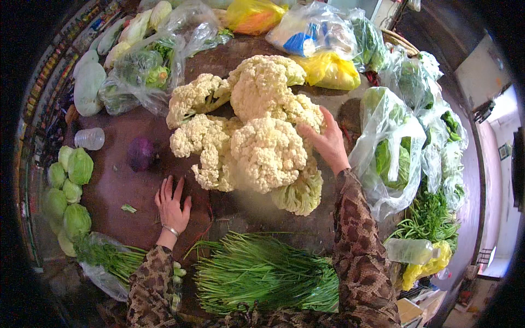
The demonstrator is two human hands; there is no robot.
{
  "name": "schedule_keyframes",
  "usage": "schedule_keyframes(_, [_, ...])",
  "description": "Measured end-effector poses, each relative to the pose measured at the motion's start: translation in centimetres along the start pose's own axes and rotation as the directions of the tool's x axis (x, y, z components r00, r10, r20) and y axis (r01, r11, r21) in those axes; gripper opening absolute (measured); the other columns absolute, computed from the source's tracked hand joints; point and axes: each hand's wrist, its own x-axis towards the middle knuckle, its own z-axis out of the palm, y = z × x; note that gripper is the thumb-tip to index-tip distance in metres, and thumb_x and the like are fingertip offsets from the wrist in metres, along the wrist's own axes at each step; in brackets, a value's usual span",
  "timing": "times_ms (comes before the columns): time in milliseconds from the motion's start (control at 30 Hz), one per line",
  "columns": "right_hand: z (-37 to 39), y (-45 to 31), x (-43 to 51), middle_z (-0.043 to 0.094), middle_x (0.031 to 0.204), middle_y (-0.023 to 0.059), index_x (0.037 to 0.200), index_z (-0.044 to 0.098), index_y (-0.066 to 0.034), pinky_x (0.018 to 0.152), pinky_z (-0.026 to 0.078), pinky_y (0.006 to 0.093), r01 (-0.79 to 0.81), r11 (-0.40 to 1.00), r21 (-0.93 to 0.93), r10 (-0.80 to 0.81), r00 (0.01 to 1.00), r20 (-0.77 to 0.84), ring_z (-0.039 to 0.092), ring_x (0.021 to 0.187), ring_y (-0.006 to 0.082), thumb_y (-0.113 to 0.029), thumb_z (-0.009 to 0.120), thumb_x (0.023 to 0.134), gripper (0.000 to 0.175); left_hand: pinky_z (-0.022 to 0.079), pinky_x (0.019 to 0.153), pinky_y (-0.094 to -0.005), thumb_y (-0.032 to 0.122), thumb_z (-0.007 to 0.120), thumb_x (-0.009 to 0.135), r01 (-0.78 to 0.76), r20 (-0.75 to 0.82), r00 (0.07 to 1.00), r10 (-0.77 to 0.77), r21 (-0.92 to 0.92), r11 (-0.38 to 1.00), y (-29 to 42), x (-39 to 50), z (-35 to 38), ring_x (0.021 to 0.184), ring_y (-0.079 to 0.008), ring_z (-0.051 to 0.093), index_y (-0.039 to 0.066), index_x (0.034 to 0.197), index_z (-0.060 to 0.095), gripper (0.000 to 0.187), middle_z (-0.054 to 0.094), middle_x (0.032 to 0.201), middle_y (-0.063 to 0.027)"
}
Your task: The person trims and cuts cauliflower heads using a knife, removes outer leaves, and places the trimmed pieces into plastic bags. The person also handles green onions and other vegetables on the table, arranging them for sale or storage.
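A pile of several pale cauliflower heads (268, 153) lies in the middle of the dark tabletop. At its right edge, my right hand (326, 141) touches a cauliflower with thumb and fingers spread. My left hand (174, 203), a metal bangle at its wrist, rests palm down near the table surface, fingers apart and holding nothing. Beyond its fingertips lies a red cabbage (140, 153). Between my forearms and nearest my body is a heap of long green garlic chives or similar leaves (266, 274).
Round green cabbages (77, 217) line the left edge, near a clear plastic cup (89, 139). Bagged cabbage (391, 160) stands at the right, with green beans (430, 225) and a plastic bottle (410, 251) nearer. Yellow bags (328, 71) and winter melons (88, 88) lie along the far side.
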Motion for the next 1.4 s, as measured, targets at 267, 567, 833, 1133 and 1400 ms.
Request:
schedule_keyframes(267, [3.7,-1.0,1.2,0.064,0.101,0.0104,0.097,0.064,-0.0068,0.097,0.04,0.0422,0.203,0.975,0.09,-0.191,0.973,-0.128,0.052,0.111,0.0321,-0.036,0.082,0.074,0.042,0.02,0.117,-0.0568,0.031,0.057,0.094,-0.01,-0.001,1.0,0.011,0.042,0.999,0.2,0.0,0.2,0.146,-0.0404,0.029,0.015,0.149,0.046,0.059,0.034,0.158,-0.0193])
schedule_keyframes(567, [6.1,-0.8,4.9,0.058,0.114,0.014,0.116,0.061,-0.0077,0.101,0.039,0.0455,0.081,0.989,0.125,-0.091,0.993,0.079,0.046,0.115,0.0335,-0.044,0.076,0.081,0.053,0.02,0.117,-0.0564,0.034,0.055,0.096,-0.018,-0.004,1.0,0.019,0.016,1.0,0.2,0.1,0.0,0.147,-0.0403,0.028,0.015,0.149,0.046,0.057,0.034,0.158,-0.0191])
schedule_keyframes(833, [2.4,-0.7,0.4,0.044,0.15,0.0194,0.152,0.038,-0.0072,0.116,0.031,0.0443,0.104,0.971,0.216,-0.104,0.995,-0.015,0.039,0.141,0.0344,-0.042,0.074,0.088,0.081,0.02,0.118,-0.0556,0.036,0.055,0.097,-0.007,0.013,1.0,0.007,0.023,1.0,0.2,0.1,-0.2,0.147,-0.0396,0.028,0.016,0.15,0.046,0.057,0.034,0.158,-0.0186])
schedule_keyframes(1133, [-2.0,0.5,-15.4,0.02,0.163,0.022,0.159,0.022,-0.0101,0.123,0.021,0.0517,-0.058,0.99,-0.128,0.095,0.949,0.3,0.021,0.151,0.0384,-0.032,0.093,0.066,0.119,0.02,0.118,-0.0555,0.035,0.053,0.099,-0.009,0.01,1.0,0.008,0.026,1.0,0.1,-0.1,0.2,0.147,-0.0387,0.028,0.015,0.15,0.046,0.055,0.035,0.158,-0.0186])
schedule_keyframes(1400, [4.8,0.5,-13.9,0.023,0.159,0.0239,0.142,0.041,-0.0083,0.114,0.033,0.0527,0.084,0.988,0.128,-0.082,0.996,-0.016,0.031,0.139,0.0464,-0.014,0.092,0.064,0.093,0.019,0.118,-0.0564,0.034,0.054,0.097,-0.004,-0.001,1.0,0.004,0.028,1.0,0.5,0.0,0.3,0.147,-0.039,0.028,0.014,0.149,0.047,0.056,0.034,0.158,-0.0185])
